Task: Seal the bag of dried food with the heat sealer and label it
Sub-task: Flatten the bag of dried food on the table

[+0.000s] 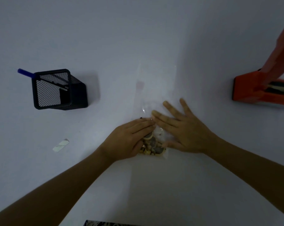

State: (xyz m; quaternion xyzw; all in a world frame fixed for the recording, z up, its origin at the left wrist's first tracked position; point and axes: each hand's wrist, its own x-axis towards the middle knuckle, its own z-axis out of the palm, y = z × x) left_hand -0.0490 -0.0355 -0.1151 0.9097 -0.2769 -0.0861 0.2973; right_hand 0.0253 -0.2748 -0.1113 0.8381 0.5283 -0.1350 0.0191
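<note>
A clear plastic bag (152, 98) lies flat on the white table (138, 30), its dried food (153, 146) gathered at the near end. The left hand (130, 140) rests on the food-filled end, fingers straight and together; its grip holds nothing. The right hand (183, 126) presses flat on the bag just beside it, fingers spread apart. An orange heat sealer (261, 82) stands at the right with its arm raised. A black mesh pen holder (56, 89) with a blue pen (26, 73) stands at the left; a small white label (60, 145) lies nearer.
</note>
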